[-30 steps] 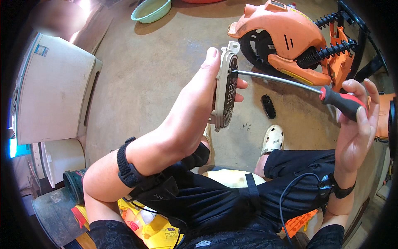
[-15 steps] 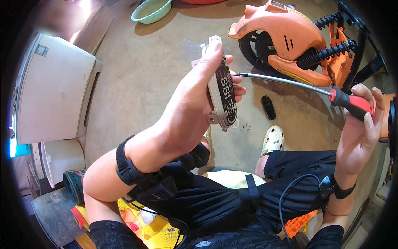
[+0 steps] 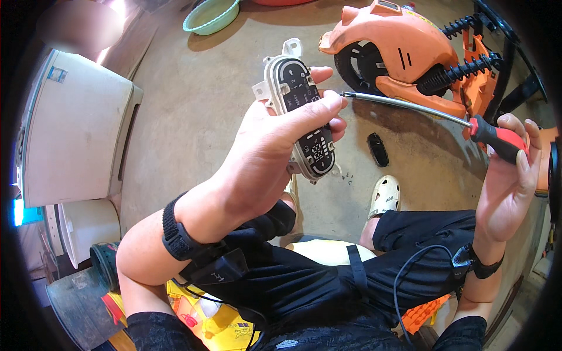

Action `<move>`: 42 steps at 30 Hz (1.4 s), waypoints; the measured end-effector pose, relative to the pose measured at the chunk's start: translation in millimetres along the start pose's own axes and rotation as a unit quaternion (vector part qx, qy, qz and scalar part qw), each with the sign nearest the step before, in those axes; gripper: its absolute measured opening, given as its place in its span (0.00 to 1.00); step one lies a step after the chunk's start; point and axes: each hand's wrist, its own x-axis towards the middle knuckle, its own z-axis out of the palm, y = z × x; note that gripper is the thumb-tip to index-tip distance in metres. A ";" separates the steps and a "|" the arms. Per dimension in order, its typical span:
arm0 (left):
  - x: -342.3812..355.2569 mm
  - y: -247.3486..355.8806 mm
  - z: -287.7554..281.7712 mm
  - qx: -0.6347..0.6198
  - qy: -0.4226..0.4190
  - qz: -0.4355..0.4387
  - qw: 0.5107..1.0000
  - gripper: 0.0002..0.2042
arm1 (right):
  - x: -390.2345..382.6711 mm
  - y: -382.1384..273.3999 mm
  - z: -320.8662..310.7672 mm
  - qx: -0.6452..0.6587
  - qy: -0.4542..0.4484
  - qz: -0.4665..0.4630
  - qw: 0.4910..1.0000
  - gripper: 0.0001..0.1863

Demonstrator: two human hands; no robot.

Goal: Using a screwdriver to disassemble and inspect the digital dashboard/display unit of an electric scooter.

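My left hand [image 3: 266, 140] is closed around a dashboard display panel [image 3: 293, 82], a long oval unit with a black face and a whitish frame with mounting tabs. Its face is turned up, and my thumb lies across the middle. In my right hand [image 3: 508, 175] is a screwdriver [image 3: 492, 137] with a red and black handle, held by the fingers around the grip. Its long metal shaft points left, and the tip is close to my left fingertips; whether it touches them I cannot tell.
An orange scooter body [image 3: 404, 52] with black springs lies at the upper right. A small black oval part [image 3: 378, 150] rests on the floor near my white clog [image 3: 386, 196]. A green basin [image 3: 211, 16] stands at the back, a white chest-like box [image 3: 76, 128] at the left.
My left hand has turned the display panel so that more of its black face shows, and my thumb has slid down across it. The right hand with the screwdriver has hardly moved.
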 end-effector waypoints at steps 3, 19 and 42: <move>0.1 -1.3 -0.7 -0.005 -0.001 0.001 1.000 0.33 | -0.5 0.0 -1.4 0.002 -0.005 0.006 1.000 0.26; 1.8 -3.3 -1.0 -0.003 0.006 0.010 1.000 0.32 | -0.2 0.1 -5.0 0.004 -0.020 0.007 1.000 0.26; 13.1 -25.0 1.6 0.143 0.062 -0.052 0.986 0.22 | 7.1 -8.4 -5.5 -0.167 -0.041 -0.031 0.985 0.24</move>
